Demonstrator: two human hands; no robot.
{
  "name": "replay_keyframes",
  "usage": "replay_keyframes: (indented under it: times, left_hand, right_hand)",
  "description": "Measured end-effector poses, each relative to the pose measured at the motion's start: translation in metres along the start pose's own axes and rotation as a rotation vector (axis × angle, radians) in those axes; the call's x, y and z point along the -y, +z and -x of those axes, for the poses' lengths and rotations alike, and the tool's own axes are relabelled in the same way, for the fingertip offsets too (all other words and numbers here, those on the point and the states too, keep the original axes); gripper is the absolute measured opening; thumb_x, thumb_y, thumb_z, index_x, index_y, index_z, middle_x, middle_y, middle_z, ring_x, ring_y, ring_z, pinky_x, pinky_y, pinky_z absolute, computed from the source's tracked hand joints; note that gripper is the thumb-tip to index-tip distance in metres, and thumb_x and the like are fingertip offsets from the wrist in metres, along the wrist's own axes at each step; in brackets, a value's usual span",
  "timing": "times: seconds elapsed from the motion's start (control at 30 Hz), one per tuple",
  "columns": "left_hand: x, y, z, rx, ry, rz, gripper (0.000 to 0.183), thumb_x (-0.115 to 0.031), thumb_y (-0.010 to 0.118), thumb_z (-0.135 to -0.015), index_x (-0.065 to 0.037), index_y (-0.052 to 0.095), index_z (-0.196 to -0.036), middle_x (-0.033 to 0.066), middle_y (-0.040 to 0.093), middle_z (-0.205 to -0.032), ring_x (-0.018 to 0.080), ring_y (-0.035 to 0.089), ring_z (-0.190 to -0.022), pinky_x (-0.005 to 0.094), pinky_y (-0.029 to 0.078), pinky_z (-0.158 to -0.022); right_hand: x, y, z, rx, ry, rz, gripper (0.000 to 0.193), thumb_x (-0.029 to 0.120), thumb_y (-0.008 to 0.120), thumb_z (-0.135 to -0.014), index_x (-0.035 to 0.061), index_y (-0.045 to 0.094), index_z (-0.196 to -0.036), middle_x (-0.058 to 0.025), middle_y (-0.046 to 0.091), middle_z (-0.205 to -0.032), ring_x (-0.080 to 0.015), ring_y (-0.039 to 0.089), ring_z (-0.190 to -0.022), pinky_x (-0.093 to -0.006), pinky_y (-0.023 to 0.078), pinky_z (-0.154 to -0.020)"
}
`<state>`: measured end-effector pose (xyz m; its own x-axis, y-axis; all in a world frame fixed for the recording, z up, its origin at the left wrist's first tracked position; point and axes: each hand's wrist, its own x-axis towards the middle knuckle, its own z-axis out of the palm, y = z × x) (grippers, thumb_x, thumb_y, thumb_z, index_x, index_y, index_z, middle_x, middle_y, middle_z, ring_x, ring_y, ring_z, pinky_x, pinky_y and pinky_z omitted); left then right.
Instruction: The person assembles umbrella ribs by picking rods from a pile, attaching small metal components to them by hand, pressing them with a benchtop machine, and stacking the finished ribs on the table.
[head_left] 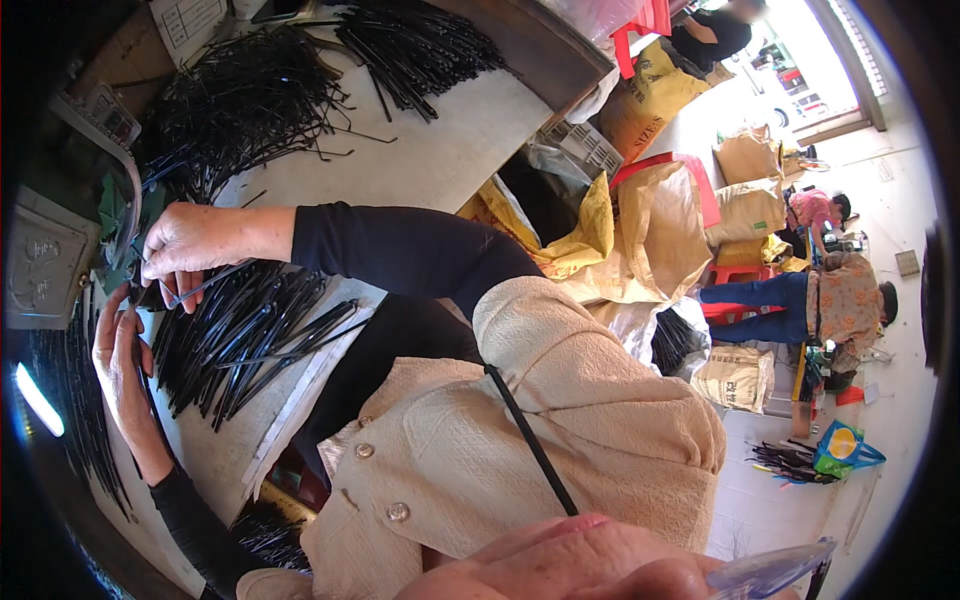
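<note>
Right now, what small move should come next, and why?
Probably steady the thin black strip with the left hand: it runs along the fingers of the right hand, the hands nearly meet beside the grey machine, and loose black strips lie close by.

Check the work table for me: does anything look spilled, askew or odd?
Slightly: the tangled heap of thin black strands sprawls over the pale, flat tabletop, its edge straggling loosely, unlike the straighter bundle of black strips beside it. That may just be untidiness; no damage is evident.

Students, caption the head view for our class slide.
Two bare hands work among long, thin, glossy black strips beside a grey metal housing.
</note>
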<state>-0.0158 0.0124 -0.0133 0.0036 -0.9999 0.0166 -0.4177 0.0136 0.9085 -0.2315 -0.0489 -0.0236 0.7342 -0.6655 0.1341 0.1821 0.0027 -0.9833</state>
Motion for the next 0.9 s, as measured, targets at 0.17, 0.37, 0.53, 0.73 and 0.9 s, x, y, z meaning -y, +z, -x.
replay_keyframes:
  times: [0.17, 0.37, 0.53, 0.73, 0.9]
  left_hand:
    - [0.006, 0.005, 0.001, -0.079, -0.014, 0.040, 0.033, -0.020, 0.053, -0.091, -0.004, 0.054, -0.120, -0.0034, 0.044, -0.068, -0.0003, 0.032, -0.044, 0.0155, 0.021, -0.037]
    - [0.001, 0.006, -0.003, -0.062, -0.014, 0.023, 0.037, -0.023, 0.053, -0.090, -0.003, 0.052, -0.122, -0.0022, 0.046, -0.071, 0.0010, 0.033, -0.044, 0.0158, 0.023, -0.038]
    - [0.001, 0.000, 0.008, -0.116, -0.091, 0.098, 0.034, -0.019, 0.053, -0.089, -0.004, 0.055, -0.119, -0.0022, 0.050, -0.071, 0.0004, 0.034, -0.045, 0.0158, 0.022, -0.039]
    - [-0.033, 0.013, 0.016, 0.003, -0.173, 0.269, 0.034, -0.021, 0.059, -0.085, -0.004, 0.058, -0.115, 0.0005, 0.058, -0.082, 0.0034, 0.043, -0.055, 0.0159, 0.029, -0.045]
    - [-0.011, 0.009, 0.015, 0.093, 0.005, 0.318, 0.031, -0.021, 0.056, -0.087, -0.005, 0.058, -0.114, 0.0008, 0.054, -0.078, 0.0039, 0.044, -0.053, 0.0156, 0.034, -0.046]
  right_hand:
    - [-0.002, 0.001, 0.001, 0.009, 0.011, 0.009, 0.029, 0.014, 0.048, -0.091, -0.0132, 0.057, -0.096, -0.0219, 0.064, -0.078, -0.0261, 0.067, -0.061, -0.0276, 0.055, -0.051]
    - [0.002, -0.002, 0.002, 0.002, 0.003, 0.052, 0.028, 0.014, 0.049, -0.091, -0.0126, 0.057, -0.095, -0.0216, 0.064, -0.079, -0.0257, 0.066, -0.060, -0.0269, 0.054, -0.051]
    - [-0.001, 0.010, -0.010, 0.102, -0.013, 0.169, 0.026, 0.015, 0.050, -0.090, -0.0094, 0.059, -0.091, -0.0171, 0.065, -0.075, -0.0211, 0.066, -0.058, -0.0247, 0.052, -0.048]
    - [0.016, 0.013, 0.000, 0.100, 0.157, 0.190, 0.027, 0.023, 0.051, -0.091, -0.0018, 0.060, -0.097, -0.0107, 0.064, -0.075, -0.0134, 0.061, -0.055, -0.0223, 0.048, -0.046]
    - [0.023, 0.017, 0.005, 0.055, 0.255, 0.185, 0.029, 0.021, 0.049, -0.091, -0.0031, 0.058, -0.104, -0.0095, 0.062, -0.072, -0.0115, 0.059, -0.053, -0.0197, 0.047, -0.047]
